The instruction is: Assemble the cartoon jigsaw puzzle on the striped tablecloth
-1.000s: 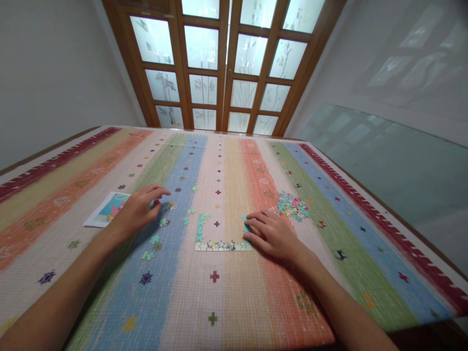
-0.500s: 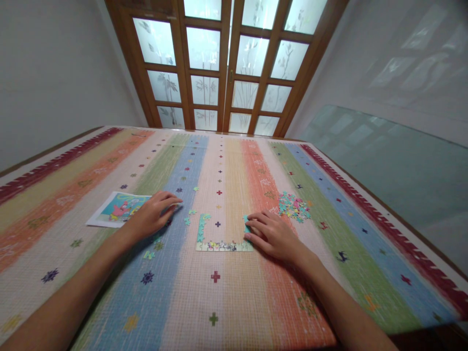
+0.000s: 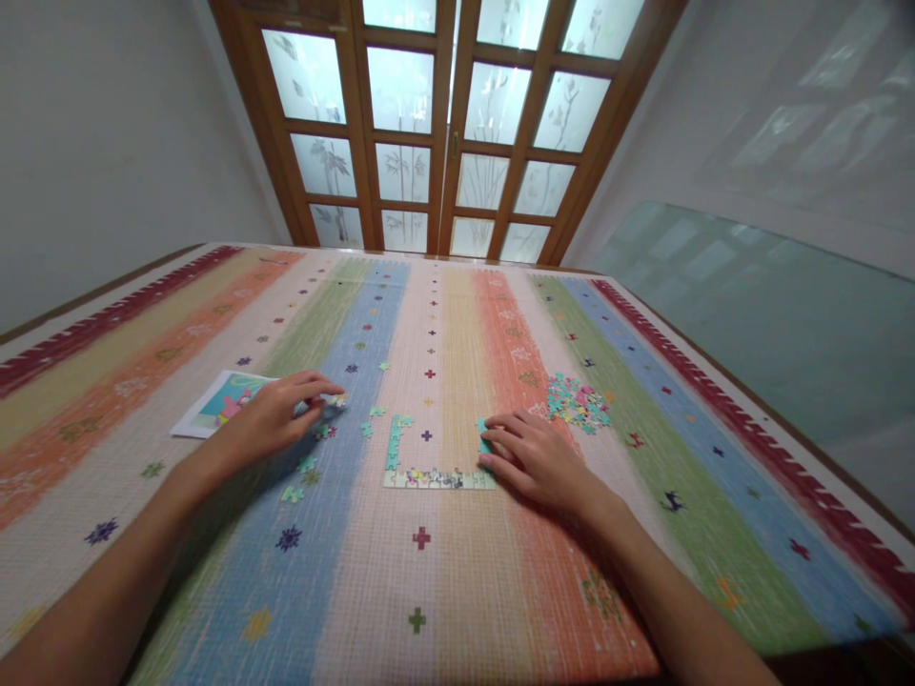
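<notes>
My left hand (image 3: pixel 282 412) hovers over the blue stripe, partly covering a printed picture card (image 3: pixel 221 405). Its thumb and index finger are apart, close to a small pale jigsaw piece (image 3: pixel 335 400); whether they touch it is unclear. Flat on the cloth, my right hand (image 3: pixel 536 459) has its fingers stretched out against the right side of a partly joined puzzle border (image 3: pixel 436 480). Those fingers hide some of its teal pieces. The border has a left side and a bottom row. Loose teal pieces (image 3: pixel 376 412) lie between the border and my left hand.
A heap of mixed jigsaw pieces (image 3: pixel 579 404) lies right of my right hand. More loose pieces (image 3: pixel 293 494) sit below my left hand. A striped cloth (image 3: pixel 386 591) covers the table. Wooden glazed doors (image 3: pixel 443 143) stand beyond it, with walls at both sides.
My left hand has moved left, over more of the picture card, and a pale piece now shows at its fingertips. The right hand stays in place. The view has shifted slightly.
</notes>
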Action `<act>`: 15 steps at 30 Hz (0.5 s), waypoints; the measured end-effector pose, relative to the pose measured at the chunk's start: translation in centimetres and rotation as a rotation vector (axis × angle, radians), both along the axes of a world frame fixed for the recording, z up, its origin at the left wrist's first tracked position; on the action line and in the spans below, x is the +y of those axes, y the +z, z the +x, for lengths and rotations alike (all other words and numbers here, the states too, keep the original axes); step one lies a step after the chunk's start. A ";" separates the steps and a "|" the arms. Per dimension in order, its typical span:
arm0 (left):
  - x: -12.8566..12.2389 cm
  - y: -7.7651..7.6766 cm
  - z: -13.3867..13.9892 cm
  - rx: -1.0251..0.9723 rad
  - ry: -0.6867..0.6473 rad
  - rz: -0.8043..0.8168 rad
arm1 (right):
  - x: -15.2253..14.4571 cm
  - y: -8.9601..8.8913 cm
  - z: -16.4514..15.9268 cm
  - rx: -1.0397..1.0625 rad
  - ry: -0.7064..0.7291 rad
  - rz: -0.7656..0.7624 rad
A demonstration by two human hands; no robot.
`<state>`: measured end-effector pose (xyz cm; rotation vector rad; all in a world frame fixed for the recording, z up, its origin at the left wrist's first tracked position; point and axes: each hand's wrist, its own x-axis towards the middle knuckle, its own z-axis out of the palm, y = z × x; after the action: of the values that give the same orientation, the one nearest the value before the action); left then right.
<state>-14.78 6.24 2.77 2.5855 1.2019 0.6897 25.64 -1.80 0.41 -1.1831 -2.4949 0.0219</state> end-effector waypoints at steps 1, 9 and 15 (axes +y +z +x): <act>-0.4 0.2 -0.2 0.010 0.030 0.005 | 0.0 0.0 0.0 -0.001 0.002 0.000; -6.6 0.1 -0.8 0.186 0.186 -0.126 | 0.1 0.1 0.0 -0.002 0.009 0.003; -10.0 -1.2 -1.1 0.193 0.386 -0.221 | 0.2 -0.1 0.1 0.010 0.011 -0.007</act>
<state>-15.87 -3.78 1.58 2.3000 1.7563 0.3480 25.78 -1.64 0.26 -1.1699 -2.4948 0.0397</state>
